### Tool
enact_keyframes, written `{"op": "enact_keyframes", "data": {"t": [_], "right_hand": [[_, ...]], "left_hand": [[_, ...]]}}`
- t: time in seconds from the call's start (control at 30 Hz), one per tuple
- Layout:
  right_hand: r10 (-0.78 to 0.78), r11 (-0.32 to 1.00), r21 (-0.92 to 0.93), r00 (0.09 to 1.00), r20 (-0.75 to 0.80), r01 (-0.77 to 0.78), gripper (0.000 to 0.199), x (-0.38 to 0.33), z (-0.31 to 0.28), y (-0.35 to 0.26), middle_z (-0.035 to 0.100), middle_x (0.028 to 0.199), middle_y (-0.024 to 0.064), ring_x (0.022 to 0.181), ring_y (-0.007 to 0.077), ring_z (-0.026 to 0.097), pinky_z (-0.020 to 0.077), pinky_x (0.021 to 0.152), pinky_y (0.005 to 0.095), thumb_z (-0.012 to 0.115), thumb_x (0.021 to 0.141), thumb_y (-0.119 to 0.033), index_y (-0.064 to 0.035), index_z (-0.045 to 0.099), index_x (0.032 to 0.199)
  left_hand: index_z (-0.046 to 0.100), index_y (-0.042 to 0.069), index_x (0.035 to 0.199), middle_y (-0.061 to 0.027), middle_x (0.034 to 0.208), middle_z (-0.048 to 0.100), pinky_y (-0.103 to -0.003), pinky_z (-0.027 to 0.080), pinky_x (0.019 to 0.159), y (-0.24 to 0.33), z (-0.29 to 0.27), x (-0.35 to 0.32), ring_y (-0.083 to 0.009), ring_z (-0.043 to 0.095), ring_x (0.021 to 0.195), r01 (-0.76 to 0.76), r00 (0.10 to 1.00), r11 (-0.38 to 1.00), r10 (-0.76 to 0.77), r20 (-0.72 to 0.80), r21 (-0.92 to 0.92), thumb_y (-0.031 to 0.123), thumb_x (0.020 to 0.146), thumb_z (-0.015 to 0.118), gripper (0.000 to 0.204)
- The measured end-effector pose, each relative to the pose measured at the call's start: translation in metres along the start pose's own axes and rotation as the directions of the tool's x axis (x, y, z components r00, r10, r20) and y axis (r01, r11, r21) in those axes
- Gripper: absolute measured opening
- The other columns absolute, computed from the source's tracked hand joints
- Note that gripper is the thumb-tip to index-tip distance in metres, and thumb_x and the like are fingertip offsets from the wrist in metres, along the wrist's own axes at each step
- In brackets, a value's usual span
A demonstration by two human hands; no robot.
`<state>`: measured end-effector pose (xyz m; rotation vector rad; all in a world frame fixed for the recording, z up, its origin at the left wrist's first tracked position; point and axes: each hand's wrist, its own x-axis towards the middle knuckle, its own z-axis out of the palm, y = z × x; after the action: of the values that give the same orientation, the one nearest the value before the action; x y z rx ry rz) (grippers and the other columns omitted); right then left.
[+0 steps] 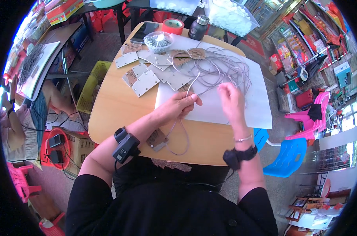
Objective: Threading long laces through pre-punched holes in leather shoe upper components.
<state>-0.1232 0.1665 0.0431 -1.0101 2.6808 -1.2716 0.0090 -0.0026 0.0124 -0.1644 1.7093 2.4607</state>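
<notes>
Over the near half of the table, my left hand (177, 107) pinches a thin grey cord (193, 82). Below that hand the cord droops in a loop, reaching a small brown-and-grey plate (157, 140) at the table's front edge. To its right, my right hand (231, 101) is raised with its fingers curled closed; whatever they hold, if anything, is hidden. Beyond both hands lies a loose tangle of grey cords (225, 69) on a white sheet (257, 100). Left of the tangle, several flat square plates with small holes (145, 83) are spread in an overlapping pile.
At the table's (107, 118) far end stand a bowl of small grey pieces (158, 42), a red tape roll (173, 26), a dark bottle (199, 27) and a phone (144, 33). A blue chair (286, 157) is at the right. Another person's arm (15, 124) shows at far left.
</notes>
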Motion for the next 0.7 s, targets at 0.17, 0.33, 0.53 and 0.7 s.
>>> {"op": "enact_keyframes", "data": {"t": [0.17, 0.33, 0.53, 0.7], "right_hand": [[0.092, 0.600, 0.771, 0.975, 0.202, -0.216, 0.020, -0.016, 0.018, -0.023, 0.064, 0.080, 0.0048, 0.066, 0.0089, 0.055, 0.0461, 0.058, 0.0259, 0.058, 0.090, -0.017, 0.0015, 0.062, 0.097], [0.041, 0.551, 0.783, 0.946, 0.320, -0.289, 0.026, -0.016, 0.021, -0.032, 0.063, 0.076, 0.0048, 0.059, 0.0084, 0.053, 0.0451, 0.053, 0.0227, 0.059, 0.090, -0.014, 0.0049, 0.061, 0.109], [0.087, 0.577, 0.764, 0.952, 0.295, -0.289, 0.030, -0.017, 0.025, -0.033, 0.060, 0.072, 0.0030, 0.056, 0.0076, 0.050, 0.0434, 0.051, 0.0221, 0.063, 0.088, -0.015, 0.0040, 0.063, 0.111], [0.045, 0.640, 0.734, 0.965, 0.259, -0.227, 0.025, -0.021, 0.028, -0.030, 0.057, 0.067, 0.0002, 0.057, 0.0058, 0.048, 0.0413, 0.054, 0.0208, 0.064, 0.087, -0.015, 0.0004, 0.066, 0.107]], "left_hand": [[0.058, 0.002, 0.101, 0.0057, 0.063, 0.037, -0.021, 0.030, 0.047, -0.001, 0.000, -0.001, -0.0050, 0.035, 0.054, -0.029, 0.995, 0.991, 0.016, 0.097, 0.133, 0.039, 0.098, 0.043, 0.041], [0.061, 0.004, 0.098, 0.0040, 0.063, 0.041, -0.023, 0.038, 0.051, -0.007, 0.000, 0.001, -0.0068, 0.043, 0.056, -0.060, 0.993, 0.985, 0.042, 0.111, 0.165, 0.045, 0.097, 0.042, 0.045], [0.061, 0.003, 0.096, 0.0035, 0.062, 0.042, -0.023, 0.037, 0.051, 0.003, 0.006, -0.003, -0.0072, 0.043, 0.055, -0.019, 0.990, 0.950, -0.025, 0.138, 0.312, 0.047, 0.097, 0.042, 0.048], [0.061, 0.003, 0.093, 0.0041, 0.062, 0.041, -0.024, 0.034, 0.051, 0.000, 0.003, -0.003, -0.0068, 0.040, 0.056, 0.016, 0.987, 0.935, -0.072, 0.145, 0.354, 0.045, 0.097, 0.043, 0.046]]}}
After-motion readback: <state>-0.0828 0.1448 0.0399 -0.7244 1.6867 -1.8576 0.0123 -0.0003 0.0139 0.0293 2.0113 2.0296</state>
